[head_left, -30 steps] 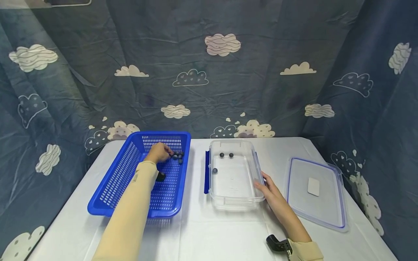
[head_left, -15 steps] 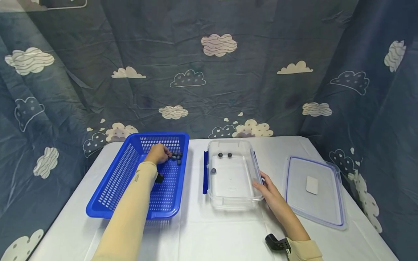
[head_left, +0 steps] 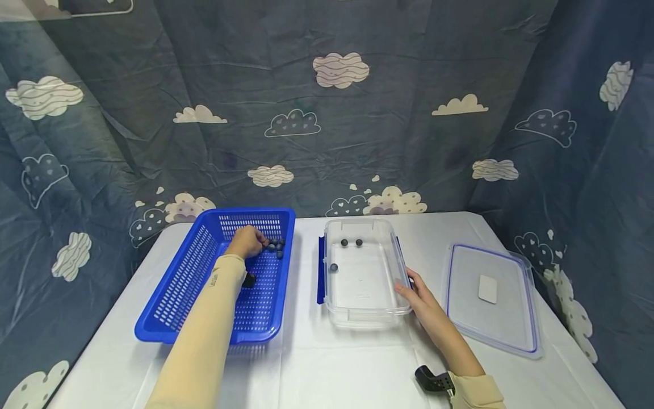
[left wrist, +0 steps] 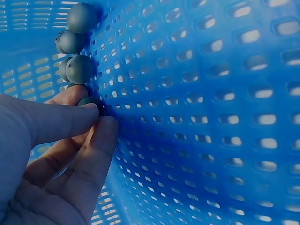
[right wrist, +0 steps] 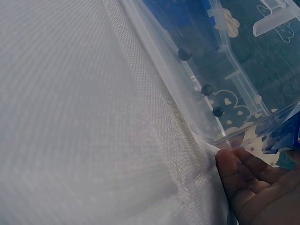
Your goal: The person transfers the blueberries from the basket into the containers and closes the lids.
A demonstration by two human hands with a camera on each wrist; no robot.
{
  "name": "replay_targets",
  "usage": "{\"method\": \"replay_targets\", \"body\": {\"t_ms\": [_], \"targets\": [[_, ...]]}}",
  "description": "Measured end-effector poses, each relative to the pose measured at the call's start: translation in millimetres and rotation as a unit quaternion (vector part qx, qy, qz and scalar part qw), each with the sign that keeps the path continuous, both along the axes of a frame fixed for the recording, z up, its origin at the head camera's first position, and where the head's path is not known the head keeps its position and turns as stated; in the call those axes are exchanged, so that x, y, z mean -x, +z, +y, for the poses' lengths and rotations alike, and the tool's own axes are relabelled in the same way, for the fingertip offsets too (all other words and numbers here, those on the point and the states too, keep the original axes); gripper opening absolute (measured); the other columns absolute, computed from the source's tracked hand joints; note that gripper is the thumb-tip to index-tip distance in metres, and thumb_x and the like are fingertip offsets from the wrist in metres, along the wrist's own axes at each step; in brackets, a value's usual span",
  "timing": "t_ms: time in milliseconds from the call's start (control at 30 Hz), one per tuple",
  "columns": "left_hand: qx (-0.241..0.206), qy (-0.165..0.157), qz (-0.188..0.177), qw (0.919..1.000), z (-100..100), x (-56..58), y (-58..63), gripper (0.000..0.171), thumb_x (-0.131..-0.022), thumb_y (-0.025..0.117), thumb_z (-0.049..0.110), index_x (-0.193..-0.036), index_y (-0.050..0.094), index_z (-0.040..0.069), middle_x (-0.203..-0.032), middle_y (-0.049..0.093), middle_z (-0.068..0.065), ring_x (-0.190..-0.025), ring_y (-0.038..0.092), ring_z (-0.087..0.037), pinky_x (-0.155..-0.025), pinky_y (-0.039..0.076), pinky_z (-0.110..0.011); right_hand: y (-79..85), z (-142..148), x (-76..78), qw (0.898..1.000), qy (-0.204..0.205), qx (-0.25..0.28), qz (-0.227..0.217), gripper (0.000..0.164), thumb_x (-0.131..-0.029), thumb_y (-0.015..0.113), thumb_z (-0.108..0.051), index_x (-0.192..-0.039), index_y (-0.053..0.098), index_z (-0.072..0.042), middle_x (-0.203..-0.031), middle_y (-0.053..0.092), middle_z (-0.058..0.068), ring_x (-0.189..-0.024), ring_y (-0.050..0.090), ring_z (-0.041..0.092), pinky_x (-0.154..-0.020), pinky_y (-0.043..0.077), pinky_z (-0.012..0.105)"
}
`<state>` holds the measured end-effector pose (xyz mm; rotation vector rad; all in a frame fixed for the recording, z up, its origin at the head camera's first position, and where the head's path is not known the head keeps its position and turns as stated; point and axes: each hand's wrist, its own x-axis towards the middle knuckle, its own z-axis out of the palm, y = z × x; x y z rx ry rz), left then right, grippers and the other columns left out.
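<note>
My left hand (head_left: 246,241) reaches into a blue perforated plastic basket (head_left: 285,295). In the left wrist view, its thumb and fingertips pinch a blueberry (left wrist: 89,101) at the holed surface. Several other blueberries (left wrist: 79,69) lie in a row just beyond the fingertips. My right hand (head_left: 428,304) grips the right side of a clear plastic box (head_left: 365,287), thumb over the rim and fingers along the outer wall. Inside that box sit 3 blueberries, two near the far end and one blueberry (head_left: 334,267) by the left wall.
A clear lid (head_left: 490,329) with a blue seal and a white label lies on the right of the white-covered table (head_left: 337,375). Blue latch flaps (head_left: 321,272) stick out from the box's sides. Behind hangs a dark cloud-print curtain (head_left: 296,57).
The head view has shifted slightly. Both hands stay nearly where they were, the left among the blueberries in the basket and the right on the box.
</note>
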<state>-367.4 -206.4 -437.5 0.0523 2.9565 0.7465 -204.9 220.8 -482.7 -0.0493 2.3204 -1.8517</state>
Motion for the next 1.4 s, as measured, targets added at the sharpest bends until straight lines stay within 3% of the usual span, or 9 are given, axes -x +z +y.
{"method": "replay_targets", "body": {"t_ms": [300,533,700,900,1400], "targets": [[-0.003,-0.006,0.011,0.9999,-3.8,2.2,-4.2,0.019,-0.082,0.068,-0.004,-0.095,0.081,-0.001,-0.104,0.081,-0.016,-0.101,0.067,-0.035,-0.098,0.054,-0.049,-0.7,0.8,-1.2,1.000,0.005,-0.008,0.000,0.074,-0.112,0.049,-0.034,-0.171,0.013,-0.008,-0.176,0.010,0.032,-0.165,0.009,0.051,-0.133,0.012,0.069],[-0.005,-0.007,0.009,0.9999,-5.8,3.1,-4.6,0.022,-0.079,0.068,-0.005,-0.095,0.083,0.001,-0.104,0.081,-0.016,-0.102,0.066,-0.035,-0.098,0.054,-0.049,0.9,-0.5,-1.7,1.000,0.003,-0.012,0.005,0.074,-0.112,0.049,-0.035,-0.171,0.014,-0.008,-0.177,0.010,0.032,-0.165,0.008,0.051,-0.133,0.011,0.069],[-0.004,-0.008,0.012,0.9999,-6.4,3.2,-2.3,0.026,-0.078,0.066,-0.006,-0.097,0.083,0.000,-0.106,0.081,-0.017,-0.104,0.067,-0.036,-0.097,0.055,-0.050,1.2,-1.5,-1.5,1.000,0.003,-0.012,0.007,0.074,-0.112,0.049,-0.034,-0.171,0.014,-0.007,-0.176,0.013,0.032,-0.165,0.012,0.051,-0.133,0.014,0.068],[-0.012,-0.006,0.028,0.9995,-6.3,4.1,-0.1,0.028,-0.080,0.062,-0.007,-0.099,0.082,-0.001,-0.108,0.081,-0.018,-0.114,0.069,-0.040,-0.106,0.054,-0.053,0.8,-0.6,-1.1,1.000,0.000,-0.011,0.004,0.073,-0.112,0.049,-0.032,-0.171,0.014,-0.007,-0.176,0.012,0.033,-0.164,0.012,0.051,-0.133,0.014,0.069],[-0.029,-0.011,0.049,0.9983,-1.8,4.0,12.4,0.021,-0.083,0.067,-0.003,-0.100,0.081,0.000,-0.108,0.080,-0.018,-0.116,0.067,-0.043,-0.111,0.050,-0.056,-0.1,-0.1,-0.9,1.000,0.002,-0.009,0.003,0.075,-0.112,0.049,-0.033,-0.171,0.012,-0.007,-0.175,0.015,0.032,-0.164,0.016,0.050,-0.133,0.016,0.069]]}}
